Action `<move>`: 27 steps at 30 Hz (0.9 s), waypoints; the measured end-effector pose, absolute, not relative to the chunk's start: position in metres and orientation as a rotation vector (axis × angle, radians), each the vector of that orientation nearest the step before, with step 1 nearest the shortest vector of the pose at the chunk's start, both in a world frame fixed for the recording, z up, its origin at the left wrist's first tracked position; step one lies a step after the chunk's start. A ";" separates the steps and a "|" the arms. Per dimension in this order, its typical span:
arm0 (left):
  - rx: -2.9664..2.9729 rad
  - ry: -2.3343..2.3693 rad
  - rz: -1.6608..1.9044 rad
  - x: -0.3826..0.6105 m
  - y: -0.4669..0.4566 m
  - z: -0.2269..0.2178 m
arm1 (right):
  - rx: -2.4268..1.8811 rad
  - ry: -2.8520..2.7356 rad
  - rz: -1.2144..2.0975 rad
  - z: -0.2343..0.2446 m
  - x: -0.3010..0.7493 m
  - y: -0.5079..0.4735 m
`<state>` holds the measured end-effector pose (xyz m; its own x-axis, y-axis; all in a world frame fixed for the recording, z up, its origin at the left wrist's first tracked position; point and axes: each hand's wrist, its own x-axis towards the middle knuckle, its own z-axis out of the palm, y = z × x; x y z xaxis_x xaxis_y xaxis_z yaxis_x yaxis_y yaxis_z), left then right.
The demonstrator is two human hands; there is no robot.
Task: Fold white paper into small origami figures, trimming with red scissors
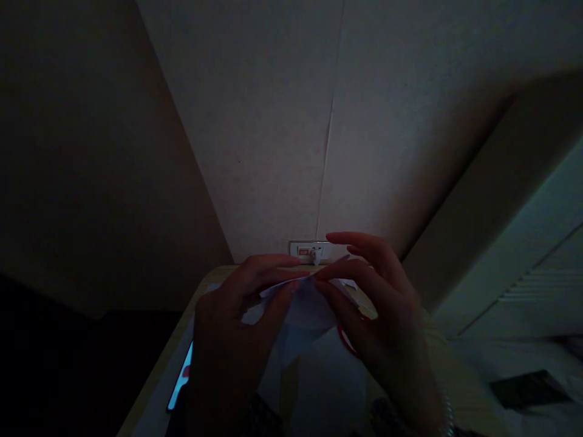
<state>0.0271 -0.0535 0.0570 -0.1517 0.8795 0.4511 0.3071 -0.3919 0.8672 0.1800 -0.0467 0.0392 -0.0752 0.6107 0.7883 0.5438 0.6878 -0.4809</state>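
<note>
Between my two hands is a folded sheet of white paper [308, 306], raised over the small table. My left hand [246, 309] pinches its upper left edge between thumb and fingers. On the other side, my right hand [378, 297] pinches the paper near its top middle with thumb and index finger, the other fingers lifted. The two pinches are close together. Below lie more sheets of white paper [330, 382]. A red ring-shaped handle [345, 341], perhaps of scissors, shows beside my right thumb, partly hidden.
A lit phone [181, 376] lies at the left of the wooden table [157, 370]. On the wall behind is a socket [303, 250] with a white plug [315, 256]. A dark flat object [528, 388] lies at the lower right, off the table. The room is dim.
</note>
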 end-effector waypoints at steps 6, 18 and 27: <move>1.625 1.326 1.568 0.026 -0.053 0.054 | -1.019 -1.714 0.182 0.040 0.182 -0.046; 1.667 1.116 1.396 0.016 -0.050 0.049 | -1.017 -1.562 0.371 0.045 0.181 -0.048; 1.887 0.798 1.122 -0.010 -0.041 0.035 | -0.992 -1.408 0.584 0.043 0.182 -0.048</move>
<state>-0.0104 -0.0414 0.0349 0.4119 0.8135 0.4106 0.1201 -0.4951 0.8605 0.1815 -0.0478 0.0425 0.1253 0.8373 0.5322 0.2141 0.5009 -0.8386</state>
